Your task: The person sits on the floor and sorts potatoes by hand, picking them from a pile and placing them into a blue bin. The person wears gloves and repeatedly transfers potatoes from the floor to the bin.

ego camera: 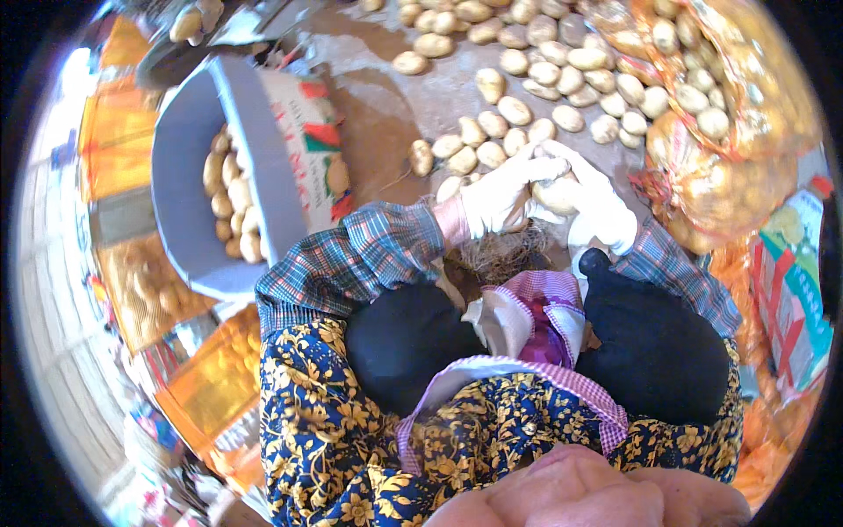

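Observation:
My left hand [498, 190] and my right hand [598, 201], both in white gloves, meet in front of my knees. Between them is a pale potato [554, 196], with the gloved fingers closed around it from both sides and covering part of its skin. Just beyond my hands, loose potatoes [491, 153] lie on the brown floor [379, 141]. Beneath my wrists sits a tangle of dry, root-like fibres [510, 255], partly hidden by my hands and the checked cloth [537, 290].
To the left stands an open cardboard carton [191, 165] with several potatoes [234, 204] inside. Orange mesh sacks [718, 178] of potatoes bulge at the right, one spilling onto the floor. A printed carton [790, 283] leans beyond them. More filled sacks [214, 375] line the far left.

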`<action>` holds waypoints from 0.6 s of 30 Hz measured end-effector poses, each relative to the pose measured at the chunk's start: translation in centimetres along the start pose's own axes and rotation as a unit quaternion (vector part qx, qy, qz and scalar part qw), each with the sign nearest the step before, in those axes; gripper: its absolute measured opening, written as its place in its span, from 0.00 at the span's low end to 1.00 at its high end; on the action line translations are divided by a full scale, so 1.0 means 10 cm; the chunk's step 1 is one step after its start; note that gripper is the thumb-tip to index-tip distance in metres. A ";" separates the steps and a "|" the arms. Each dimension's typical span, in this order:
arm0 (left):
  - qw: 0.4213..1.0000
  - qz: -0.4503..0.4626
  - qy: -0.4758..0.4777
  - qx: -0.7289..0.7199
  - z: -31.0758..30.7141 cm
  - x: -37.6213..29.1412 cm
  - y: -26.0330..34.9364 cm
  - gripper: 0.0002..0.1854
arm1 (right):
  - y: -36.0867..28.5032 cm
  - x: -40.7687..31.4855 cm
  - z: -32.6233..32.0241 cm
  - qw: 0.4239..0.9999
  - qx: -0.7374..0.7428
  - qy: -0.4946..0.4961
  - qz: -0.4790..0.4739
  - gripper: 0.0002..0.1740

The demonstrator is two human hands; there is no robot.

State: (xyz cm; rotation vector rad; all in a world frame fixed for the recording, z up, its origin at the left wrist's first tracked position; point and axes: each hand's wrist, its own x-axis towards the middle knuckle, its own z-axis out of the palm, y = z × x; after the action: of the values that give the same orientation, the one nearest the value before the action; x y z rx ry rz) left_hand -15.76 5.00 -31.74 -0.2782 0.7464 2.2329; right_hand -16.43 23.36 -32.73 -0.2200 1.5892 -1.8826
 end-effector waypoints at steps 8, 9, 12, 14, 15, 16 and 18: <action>0.911 0.275 0.155 0.265 0.10 -2.04 0.78 0.26 | -0.82 0.01 0.51 0.960 -0.230 -0.125 -0.097 0.48; 0.866 0.326 0.217 0.312 0.11 -2.48 0.85 0.26 | -0.91 0.01 0.47 0.947 -0.265 -0.164 -0.076 0.45; 0.557 0.432 0.427 0.567 0.12 -3.96 1.02 0.25 | -0.71 0.16 0.50 0.923 -0.358 -0.132 -0.045 0.34; 0.365 0.476 0.556 0.576 0.03 -4.81 1.12 0.20 | -0.47 0.27 0.48 0.918 -0.363 -0.159 -0.012 0.28; 0.277 0.475 0.589 0.592 -0.08 -5.14 1.19 0.17 | -0.33 0.36 0.48 0.908 -0.383 -0.170 0.001 0.27; 0.236 0.521 0.614 0.543 -0.22 -5.42 1.23 0.16 | -0.21 0.40 0.49 0.915 -0.347 -0.205 0.024 0.26; 0.106 0.489 0.708 0.498 -0.45 -6.05 1.20 0.16 | -0.05 0.48 0.47 0.899 -0.360 -0.225 0.107 0.28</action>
State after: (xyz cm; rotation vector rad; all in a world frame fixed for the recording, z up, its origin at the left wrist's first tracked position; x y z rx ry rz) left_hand 17.42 -40.06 -5.47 0.7131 -1.8671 -0.1269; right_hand -17.90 16.81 -32.40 -0.7089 1.8059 -0.9123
